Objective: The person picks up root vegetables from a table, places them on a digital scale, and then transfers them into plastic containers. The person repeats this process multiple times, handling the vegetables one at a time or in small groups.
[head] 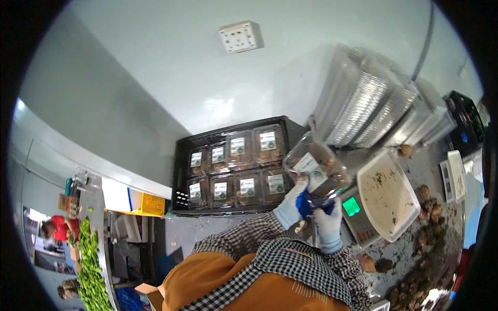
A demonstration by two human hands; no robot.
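Note:
My left hand (293, 202), in a white and blue glove, grips the lower left edge of a clear plastic clamshell box (328, 161) with brown produce inside and a label on its lid. At the box's lower end, my right hand (328, 221), gloved the same way, holds the edge. Left of the box, a black crate (229, 212) contains two rows of similar labelled boxes. A digital scale (362, 225) with a lit green display and a white pan (389, 194) stands just right of my hands; bits of dirt lie in the pan.
Nested clear plastic containers (369, 101) lean against the wall at the back right. Loose brown root vegetables (430, 210) and soil lie on the metal table (451, 233). Another scale (453, 177) is farther right. Green peppers (91, 264) cover a far-left table, near a person in red (60, 229).

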